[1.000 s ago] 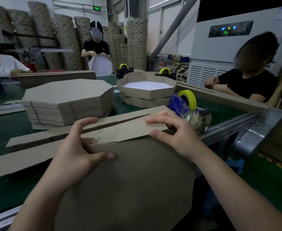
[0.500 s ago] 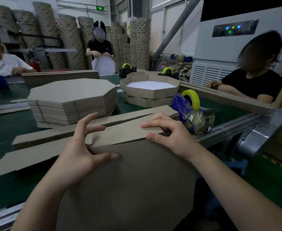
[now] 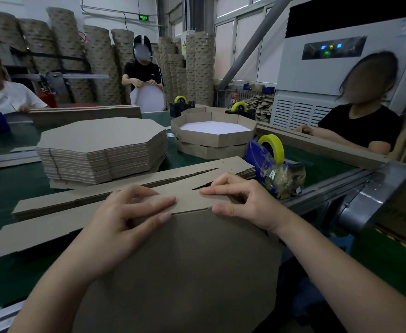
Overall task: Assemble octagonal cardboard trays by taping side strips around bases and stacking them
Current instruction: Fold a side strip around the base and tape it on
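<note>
At the near edge of the worktop (image 3: 7, 186), my left hand (image 3: 125, 219) and right hand (image 3: 242, 203) pinch the side strip (image 3: 190, 203) onto the base's (image 3: 185, 272) top edge. I should line the edges up evenly, then tape.

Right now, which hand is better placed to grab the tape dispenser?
Probably right. The tape dispenser sits just beyond the right hand, on its side; the left hand is farther off. Both pinch the strip at the base's edge.
</note>
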